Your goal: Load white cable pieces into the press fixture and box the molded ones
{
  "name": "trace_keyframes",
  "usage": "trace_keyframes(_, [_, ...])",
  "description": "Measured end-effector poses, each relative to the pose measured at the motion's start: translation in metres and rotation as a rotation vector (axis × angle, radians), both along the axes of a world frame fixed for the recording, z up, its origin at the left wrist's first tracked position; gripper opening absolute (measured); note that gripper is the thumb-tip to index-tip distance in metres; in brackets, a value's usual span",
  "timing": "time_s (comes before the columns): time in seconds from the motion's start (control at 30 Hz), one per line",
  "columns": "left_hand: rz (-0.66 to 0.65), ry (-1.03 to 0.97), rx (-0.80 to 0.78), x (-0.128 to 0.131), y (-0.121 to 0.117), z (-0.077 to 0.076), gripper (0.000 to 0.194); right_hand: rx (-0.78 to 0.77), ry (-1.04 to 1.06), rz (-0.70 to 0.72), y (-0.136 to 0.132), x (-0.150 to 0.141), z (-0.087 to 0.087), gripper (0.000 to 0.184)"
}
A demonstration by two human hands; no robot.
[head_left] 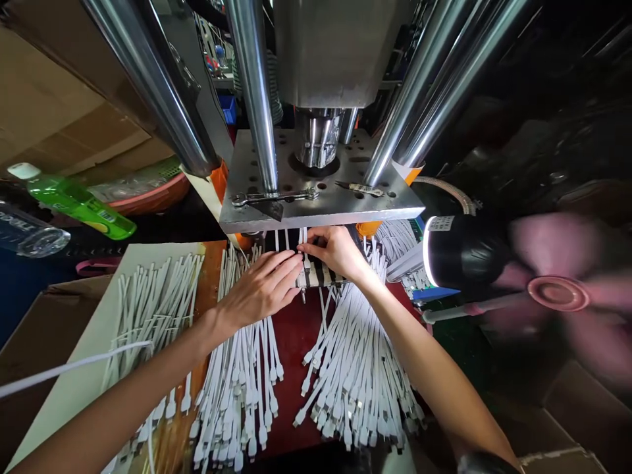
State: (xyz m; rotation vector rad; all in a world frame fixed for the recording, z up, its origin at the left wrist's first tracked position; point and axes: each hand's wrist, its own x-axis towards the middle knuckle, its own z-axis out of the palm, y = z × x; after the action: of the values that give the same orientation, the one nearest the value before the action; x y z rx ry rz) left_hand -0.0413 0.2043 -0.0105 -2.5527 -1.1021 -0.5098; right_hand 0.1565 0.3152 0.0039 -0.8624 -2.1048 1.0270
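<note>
Our right hand [337,251] pinches a white cable [304,236]; whether our left hand [264,284] grips, or which heaped USB cables [356,388] are finished, we cannot tell.

The cables [355,378] are white, the tabletop [291,352] dark red, the fan [557,293] pink.

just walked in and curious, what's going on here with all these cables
A person is working with both bare hands just below the front edge of a press's metal plate. The right hand is at a thin white cable, with the left hand close beside it; the grip is hard to make out. White cables with plugs lie in a middle pile, a right pile and a left pile. A wrench rests on the plate.
</note>
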Motion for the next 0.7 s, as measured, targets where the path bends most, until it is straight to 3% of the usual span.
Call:
trace_keyframes(0.2, [0.008,0.046,-0.021,0.003,0.001,0.003,0.037,-0.083,0.032,0.079,0.000,0.011,0.000,0.035])
trace_keyframes(0.43, [0.121,0.035,-0.104,0.019,-0.010,0.011,0.044,0.003,0.000,-0.030,0.000,0.003,-0.004,0.023])
trace_keyframes(0.53, [0.221,0.041,-0.091,0.032,-0.017,0.009,0.045,0.120,-0.069,-0.184,-0.013,0.004,0.001,0.006])
trace_keyframes(0.6, [0.304,0.063,-0.089,0.042,-0.022,0.006,0.049,0.259,-0.193,-0.217,-0.029,0.011,0.007,0.018])
trace_keyframes(0.7, [0.369,0.077,-0.125,0.054,-0.024,0.006,0.058,0.439,-0.560,-0.106,-0.053,0.023,0.019,0.039])
